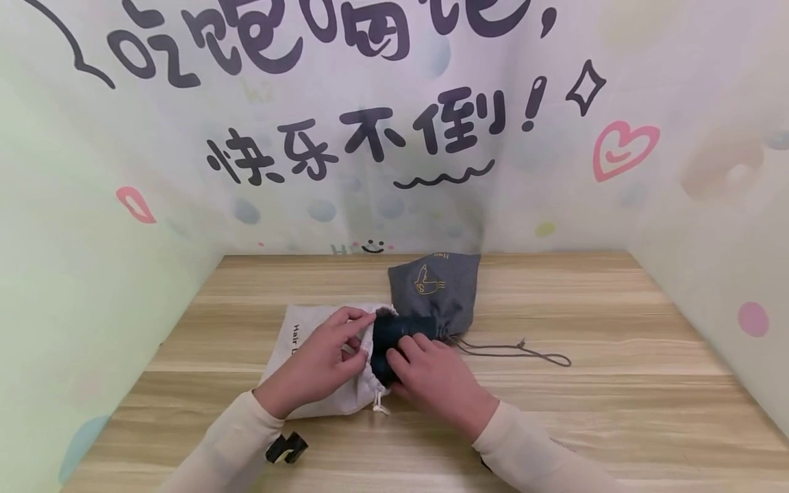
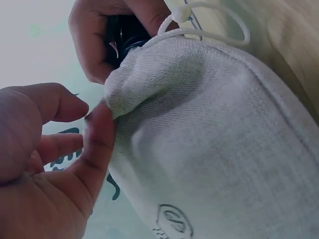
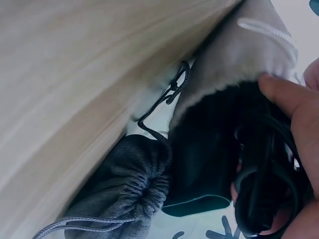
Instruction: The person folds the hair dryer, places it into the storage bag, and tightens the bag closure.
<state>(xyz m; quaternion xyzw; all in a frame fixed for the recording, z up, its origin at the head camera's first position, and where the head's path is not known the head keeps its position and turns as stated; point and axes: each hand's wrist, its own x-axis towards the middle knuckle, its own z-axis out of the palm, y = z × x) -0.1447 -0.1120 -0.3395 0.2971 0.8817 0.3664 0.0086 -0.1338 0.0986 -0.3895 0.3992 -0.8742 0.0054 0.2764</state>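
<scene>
A pale grey drawstring bag (image 1: pixel 308 404) printed "Hair" lies with its mouth to the right. My left hand (image 1: pixel 323 356) is at that mouth, fingers bent at the cloth rim; in the left wrist view a fingertip (image 2: pixel 102 119) meets the gathered edge. My right hand (image 1: pixel 434 380) grips a dark green hair dryer (image 1: pixel 403 332) that is partly inside the bag. The right wrist view shows its barrel (image 3: pixel 199 174), with a flattened open end, beside a looped black cord (image 3: pixel 264 184) under my right fingers. The inner part of the dryer is hidden by the cloth.
Behind the hands lies a dark grey drawstring pouch (image 1: pixel 456 294) with a yellow dryer print, its cord (image 1: pixel 518 350) trailing right. A small black object (image 1: pixel 287 448) sits by the left sleeve. A printed cloth (image 1: pixel 370 185) backs the wooden table (image 1: pixel 616 329).
</scene>
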